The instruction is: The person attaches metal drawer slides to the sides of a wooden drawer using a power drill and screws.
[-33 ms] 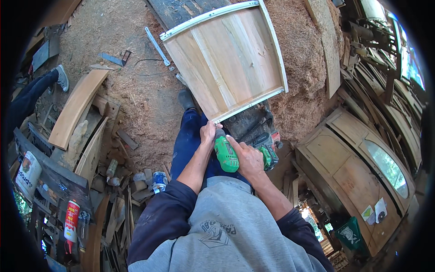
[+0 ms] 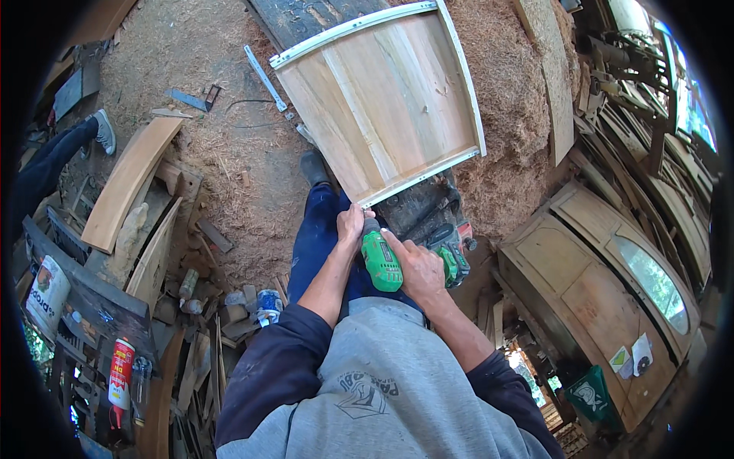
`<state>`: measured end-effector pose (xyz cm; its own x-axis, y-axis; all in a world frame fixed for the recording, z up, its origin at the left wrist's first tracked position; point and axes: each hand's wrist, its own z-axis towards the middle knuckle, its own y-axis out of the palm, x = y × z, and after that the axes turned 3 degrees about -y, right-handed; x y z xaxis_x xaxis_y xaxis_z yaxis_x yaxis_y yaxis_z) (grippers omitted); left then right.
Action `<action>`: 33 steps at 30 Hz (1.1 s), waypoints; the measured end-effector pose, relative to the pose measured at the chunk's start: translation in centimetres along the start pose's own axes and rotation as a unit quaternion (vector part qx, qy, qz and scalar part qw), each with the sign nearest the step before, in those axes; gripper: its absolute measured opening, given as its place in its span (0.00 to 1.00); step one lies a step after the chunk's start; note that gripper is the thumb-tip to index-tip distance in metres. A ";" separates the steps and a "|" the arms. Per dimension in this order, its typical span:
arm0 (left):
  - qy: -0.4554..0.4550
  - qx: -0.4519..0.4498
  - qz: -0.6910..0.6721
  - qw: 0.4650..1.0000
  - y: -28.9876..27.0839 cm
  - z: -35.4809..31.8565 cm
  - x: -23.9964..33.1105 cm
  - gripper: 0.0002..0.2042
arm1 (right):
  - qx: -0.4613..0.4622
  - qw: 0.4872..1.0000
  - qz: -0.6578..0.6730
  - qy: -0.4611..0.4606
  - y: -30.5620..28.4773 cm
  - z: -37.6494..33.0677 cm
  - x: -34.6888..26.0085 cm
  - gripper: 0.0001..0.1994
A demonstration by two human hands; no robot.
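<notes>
The right hand (image 2: 419, 269) is wrapping around the green power drill (image 2: 381, 262), fingers clenched on its body, nose pointing up at the near edge of the wooden panel (image 2: 382, 99). The left hand (image 2: 350, 226) is sitting just beside the drill's nose, fingers curled down against the panel's white-trimmed near edge (image 2: 419, 177), pinching or steadying something there; whether it is holding a screw I cannot tell, the spot is too small to read.

To my eye, doing this well means keeping the drill square to that thin edge, pushing in line with the bit and not letting it skate off the trim, with the left fingertips kept clear of the tip. The panel is leaning rather than clamped, so steady pressure is looking wiser than force.

Just below the fingers, the person's blue trouser legs (image 2: 317, 237) are showing, and right of the right hand another green tool (image 2: 451, 260) is lying on a dark block (image 2: 417, 206). Beyond the fingers the panel is stretching away over a floor thick with sawdust (image 2: 229, 168), where a long metal tool (image 2: 264, 76) is lying. Further left, curved timber offcuts (image 2: 126, 183) and a red spray can (image 2: 120, 375) are crowding a cluttered worktop (image 2: 92, 294); someone else's leg and shoe (image 2: 103, 130) are poking in. Far right, arched cabinet doors (image 2: 604, 283) are stacking up.
</notes>
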<state>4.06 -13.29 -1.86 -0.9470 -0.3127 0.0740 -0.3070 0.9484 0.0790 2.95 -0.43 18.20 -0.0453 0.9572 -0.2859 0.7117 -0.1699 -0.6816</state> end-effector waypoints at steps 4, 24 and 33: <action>0.086 -0.020 0.154 0.984 0.0 0.2 -0.5 0.22 | 0.001 1.000 -0.020 -0.001 -0.1 0.0 0.2 0.36; 0.091 -0.056 0.206 0.973 -2.8 4.1 -1.6 0.25 | -0.009 0.994 -0.089 -0.062 -1.9 2.1 -0.5 0.28; 0.132 -0.049 0.175 0.975 -2.6 5.0 -2.8 0.26 | -0.024 0.988 -0.127 -0.083 -1.9 2.2 -0.2 0.31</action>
<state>7.03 -14.67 -7.24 -0.9309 0.0135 0.3650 0.0521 0.9940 0.0962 0.06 -0.77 18.05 -0.3383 0.9154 -0.2183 0.6952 0.0868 -0.7135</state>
